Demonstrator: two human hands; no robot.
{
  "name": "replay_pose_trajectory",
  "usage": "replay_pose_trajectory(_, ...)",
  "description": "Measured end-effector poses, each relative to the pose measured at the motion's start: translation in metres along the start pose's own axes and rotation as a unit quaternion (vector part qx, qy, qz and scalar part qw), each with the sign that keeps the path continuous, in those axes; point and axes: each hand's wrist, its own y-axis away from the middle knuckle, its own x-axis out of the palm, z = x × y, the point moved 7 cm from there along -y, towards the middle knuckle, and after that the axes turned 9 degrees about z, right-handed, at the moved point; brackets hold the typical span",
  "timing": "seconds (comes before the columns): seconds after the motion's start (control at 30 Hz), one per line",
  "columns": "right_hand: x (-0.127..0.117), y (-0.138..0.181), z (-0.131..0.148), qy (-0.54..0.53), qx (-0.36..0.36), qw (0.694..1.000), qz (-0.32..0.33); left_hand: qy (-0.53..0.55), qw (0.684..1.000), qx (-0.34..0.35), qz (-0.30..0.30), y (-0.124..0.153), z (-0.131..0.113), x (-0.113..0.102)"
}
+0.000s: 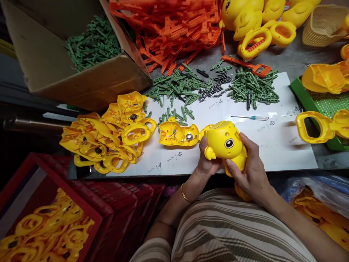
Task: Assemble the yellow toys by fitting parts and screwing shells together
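Note:
A yellow plastic duck toy body [225,143] with a painted eye is held over the table's near edge. My left hand [206,162] grips its left side, thumb and fingers wrapped round it. My right hand [249,171] clasps its right and lower side. Just to the left lies an open yellow half shell [178,134] with wires and a round metal part inside. Beside that sits a heap of similar yellow half shells [109,136].
Green plastic pins [252,87] and small black pins [216,87] lie scattered on white paper [286,153], with a small screwdriver [251,118]. Orange strips [174,29] are piled behind. A cardboard box [89,78] holds green pins. Red crates [54,214] hold yellow shells.

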Motion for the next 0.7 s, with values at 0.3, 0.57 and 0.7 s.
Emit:
replay_pose_trajectory(0.3, 0.0, 0.003, 0.005, 0.002, -0.017, 1.0, -0.019, -0.022, 0.999, -0.04, -0.001, 0.003, 0.002, -0.013)
replay_pose_trajectory(0.57, -0.013, 0.014, -0.002, 0.006, -0.05, 0.997, -0.055, -0.027, 0.998, -0.048, 0.035, 0.01, 0.002, 0.004)
replay_pose_trajectory(0.7, -0.016, 0.019, 0.002, 0.019, -0.075, 0.995, -0.06, -0.031, 0.997, -0.034, 0.057, 0.016, -0.005, 0.009)
